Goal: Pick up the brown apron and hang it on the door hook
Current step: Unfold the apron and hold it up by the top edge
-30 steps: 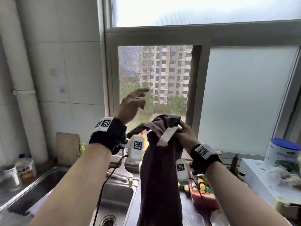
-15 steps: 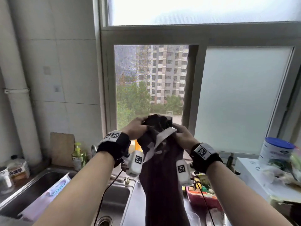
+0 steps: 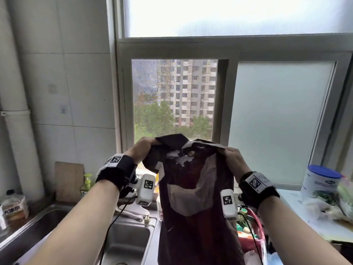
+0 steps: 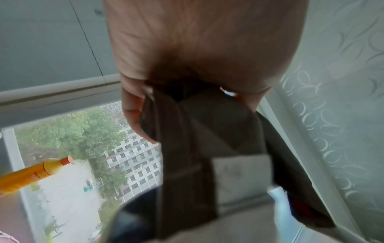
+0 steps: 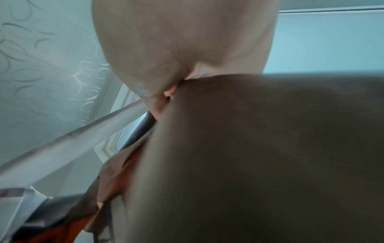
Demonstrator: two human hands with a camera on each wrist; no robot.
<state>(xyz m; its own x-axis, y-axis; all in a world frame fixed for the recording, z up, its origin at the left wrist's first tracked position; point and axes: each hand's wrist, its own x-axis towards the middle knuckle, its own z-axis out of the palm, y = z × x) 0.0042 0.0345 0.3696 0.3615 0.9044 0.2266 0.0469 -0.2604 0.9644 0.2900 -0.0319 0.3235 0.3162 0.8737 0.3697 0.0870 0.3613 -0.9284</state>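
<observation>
The brown apron with a pale patch hangs in front of me over the sink edge, held up by its top. My left hand grips the top left corner. My right hand grips the top right corner. The top edge is stretched between the two hands. In the left wrist view, brown apron folds run out from under the curled left hand. The right wrist view shows the right hand pinching apron cloth that fills most of the picture. No door hook is in view.
A steel sink lies below my left arm, with a faucet behind it. The window stands straight ahead. A bottle sits at the far left, a blue-lidded tub at the right, a red basket beside the apron.
My left hand came down from the air and took hold of the apron's top. Both hands then pulled apart, spreading the bunched top edge wide.
</observation>
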